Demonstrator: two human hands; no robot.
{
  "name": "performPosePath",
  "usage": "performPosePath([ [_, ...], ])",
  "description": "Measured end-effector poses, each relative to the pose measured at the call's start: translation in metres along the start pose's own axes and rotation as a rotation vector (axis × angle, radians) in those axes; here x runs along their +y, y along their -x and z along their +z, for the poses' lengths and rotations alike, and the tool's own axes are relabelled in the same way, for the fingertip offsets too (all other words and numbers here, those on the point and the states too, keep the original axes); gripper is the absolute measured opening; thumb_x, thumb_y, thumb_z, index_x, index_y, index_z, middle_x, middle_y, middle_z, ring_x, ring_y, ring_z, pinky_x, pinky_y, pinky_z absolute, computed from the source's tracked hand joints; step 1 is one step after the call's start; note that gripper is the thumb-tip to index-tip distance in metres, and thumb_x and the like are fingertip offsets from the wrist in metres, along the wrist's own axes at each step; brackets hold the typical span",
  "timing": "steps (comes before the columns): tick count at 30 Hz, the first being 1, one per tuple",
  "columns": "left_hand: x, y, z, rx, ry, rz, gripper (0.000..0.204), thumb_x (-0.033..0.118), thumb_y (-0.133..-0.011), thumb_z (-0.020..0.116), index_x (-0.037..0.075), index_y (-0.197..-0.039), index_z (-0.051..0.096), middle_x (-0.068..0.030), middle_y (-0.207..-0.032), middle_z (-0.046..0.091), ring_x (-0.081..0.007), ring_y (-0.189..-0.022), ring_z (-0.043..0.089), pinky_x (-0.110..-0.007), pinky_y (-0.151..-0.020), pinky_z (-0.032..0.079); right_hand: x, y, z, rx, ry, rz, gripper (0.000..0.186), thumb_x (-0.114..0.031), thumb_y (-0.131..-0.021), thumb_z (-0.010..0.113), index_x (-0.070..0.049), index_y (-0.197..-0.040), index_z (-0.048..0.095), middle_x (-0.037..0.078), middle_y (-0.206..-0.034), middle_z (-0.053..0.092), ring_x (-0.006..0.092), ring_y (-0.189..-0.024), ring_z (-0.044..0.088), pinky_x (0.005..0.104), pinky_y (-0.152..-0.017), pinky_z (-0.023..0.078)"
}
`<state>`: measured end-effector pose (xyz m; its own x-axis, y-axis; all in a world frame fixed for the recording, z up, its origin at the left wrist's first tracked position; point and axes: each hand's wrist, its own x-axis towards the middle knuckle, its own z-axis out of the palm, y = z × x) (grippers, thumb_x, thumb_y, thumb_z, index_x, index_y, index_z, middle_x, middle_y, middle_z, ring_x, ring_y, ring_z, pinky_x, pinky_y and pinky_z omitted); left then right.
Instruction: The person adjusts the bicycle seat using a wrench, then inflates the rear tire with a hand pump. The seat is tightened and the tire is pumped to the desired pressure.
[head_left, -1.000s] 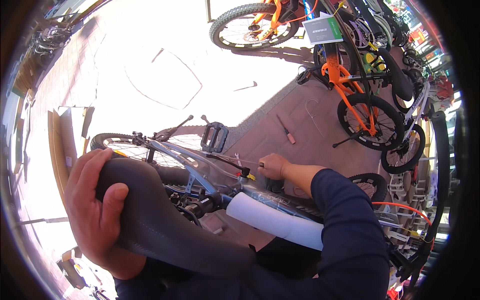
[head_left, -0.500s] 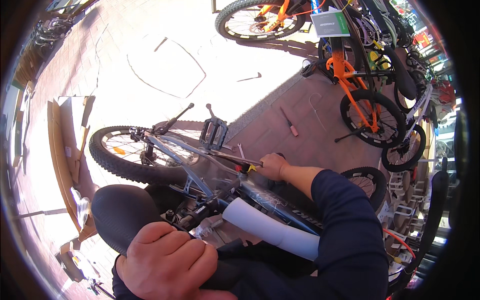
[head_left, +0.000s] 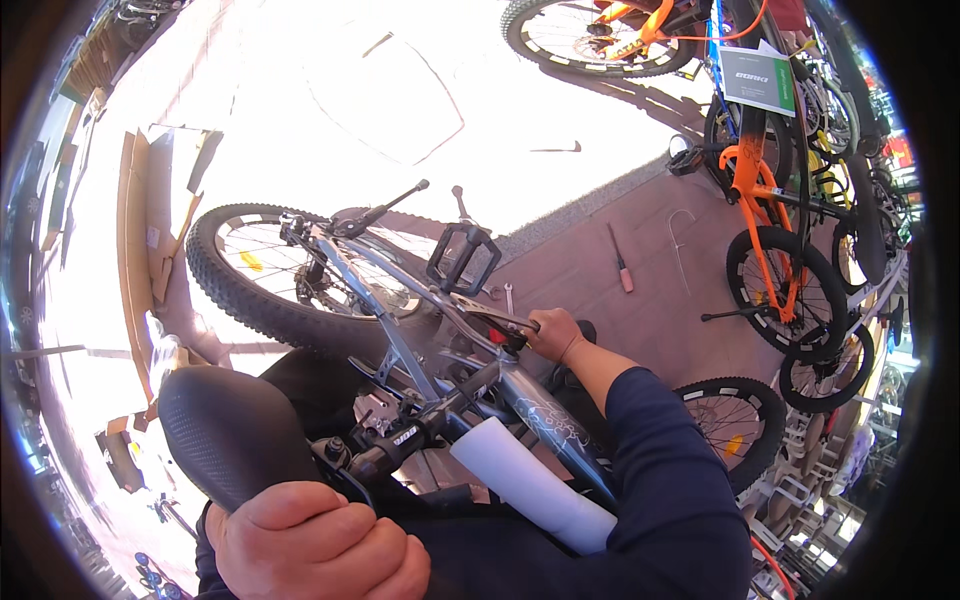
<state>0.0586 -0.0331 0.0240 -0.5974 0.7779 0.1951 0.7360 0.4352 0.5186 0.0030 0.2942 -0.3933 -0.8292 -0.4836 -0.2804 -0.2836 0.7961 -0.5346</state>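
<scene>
A grey bicycle (head_left: 545,405) leans across in front of me. Its black saddle (head_left: 230,430) is at the lower left, and my left hand (head_left: 320,545) is closed round the narrow end. My right hand (head_left: 556,334) grips the end of a long thin metal tool (head_left: 492,312) by the crank area, beside a black pedal (head_left: 463,257). The tool's far end reaches below the pedal; exactly what it engages is hidden. A white foam sleeve (head_left: 535,485) covers a tube near my right forearm. The knobby rear wheel (head_left: 250,315) lies to the left.
On the paving lie a screwdriver (head_left: 626,275) with a reddish handle, a small spanner (head_left: 510,297) and a bent wire (head_left: 682,245). Orange bicycles (head_left: 752,185) stand at the right. Opened cardboard (head_left: 140,215) is at the left. A front wheel (head_left: 735,425) shows beyond my right arm.
The view has shifted, so the floor things and orange bicycles appear farther right and lower. Both hands keep their grips. A yellow piece beside my right hand no longer shows.
</scene>
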Motion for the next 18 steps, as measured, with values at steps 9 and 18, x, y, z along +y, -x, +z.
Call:
performPosePath([
  [9,-0.006,0.002,0.014,0.130,-0.066,0.037,0.050,0.049,-0.078,0.063,-0.001,-0.073,0.065,-0.0087,-0.067,0.060,-0.0194,-0.055,0.056,-0.030,-0.051,0.036,0.011,-0.022,0.023,0.130,-0.047,-0.051,0.022,-0.031,-0.078,0.065,-0.009,-0.076,0.063,0.017,-0.078,0.067,0.0395,-0.076,0.065,0.0497,-0.069,0.052],
  [18,-0.002,0.003,0.003,0.048,-0.019,-0.003,0.042,0.040,-0.080,0.064,0.000,-0.072,0.065,-0.0088,-0.066,0.062,-0.0186,-0.052,0.055,-0.030,-0.050,0.037,0.002,-0.029,0.020,0.150,-0.062,-0.065,0.020,-0.028,-0.077,0.066,-0.008,-0.072,0.062,0.016,-0.075,0.066,0.0392,-0.071,0.064,0.0490,-0.065,0.052],
])
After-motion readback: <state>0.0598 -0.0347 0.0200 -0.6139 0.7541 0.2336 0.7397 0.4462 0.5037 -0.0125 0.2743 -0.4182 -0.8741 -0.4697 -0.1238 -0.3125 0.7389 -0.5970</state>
